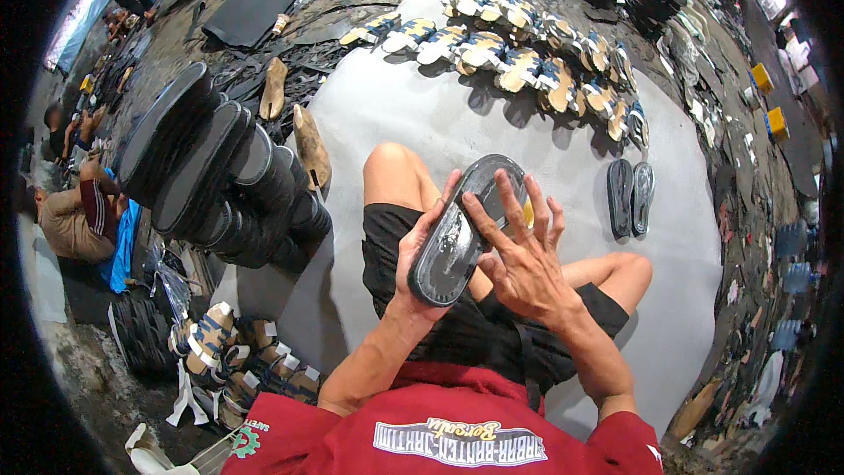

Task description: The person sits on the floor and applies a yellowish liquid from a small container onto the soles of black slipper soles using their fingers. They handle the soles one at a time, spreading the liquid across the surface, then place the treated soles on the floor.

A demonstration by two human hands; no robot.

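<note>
Seated cross-legged on a grey floor mat (396, 114), I cup a dark sandal sole (462, 229) in my left hand (420, 255), tilted up to face me. My right hand (519, 251) lies open, fingers spread, pressing its glossy face. Finished patterned soles (519, 57) fan out ahead, kept apart.

Open grey mat (396, 114) lies ahead of the raised knee (391, 167), bare up to the row of patterned soles (527, 57) curving across its far edge. To the left, stacked black soles (211, 176) and two wooden shoe forms (309, 145) close that side. To the right, a pair of black soles (630, 198) lies flat, with bare mat around it. Near left, a heap of patterned pieces (237, 361) crowds the mat's edge.
</note>
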